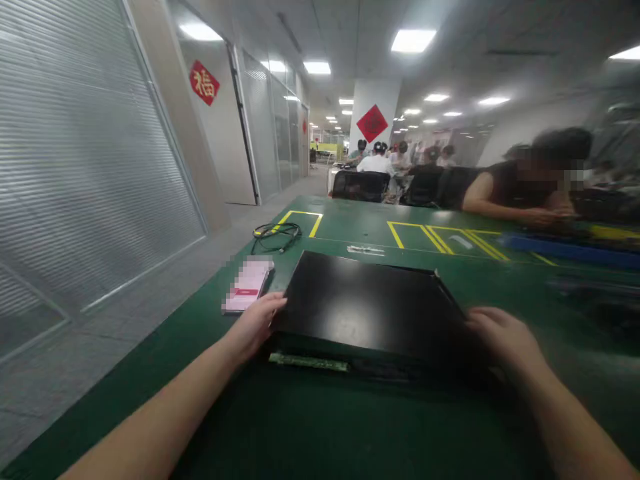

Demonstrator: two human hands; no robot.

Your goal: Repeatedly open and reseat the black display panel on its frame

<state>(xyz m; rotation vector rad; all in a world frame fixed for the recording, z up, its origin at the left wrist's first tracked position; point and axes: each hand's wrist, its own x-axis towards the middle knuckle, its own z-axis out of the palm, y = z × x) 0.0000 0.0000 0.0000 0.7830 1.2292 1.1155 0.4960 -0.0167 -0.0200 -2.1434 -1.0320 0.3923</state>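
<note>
A black flat screen panel [370,300] with a glossy face is held between my two hands over the green table. My left hand [257,323] grips its left edge, thumb on top and the other fingers mostly hidden beneath. On the right edge my right hand [507,337] is closed, slightly blurred. Along the panel's near side shows a narrow green circuit strip [309,362]. Just beyond my left hand lies a phone [249,287] with a pinkish screen, partly pixelated.
A coiled black cable [277,233] lies on the green table [200,373] near its far left edge. Yellow tape [400,233] outlines areas farther back. A blue tray [570,250] stands at right, near a seated person [520,180]. Chairs [361,185] are behind the table.
</note>
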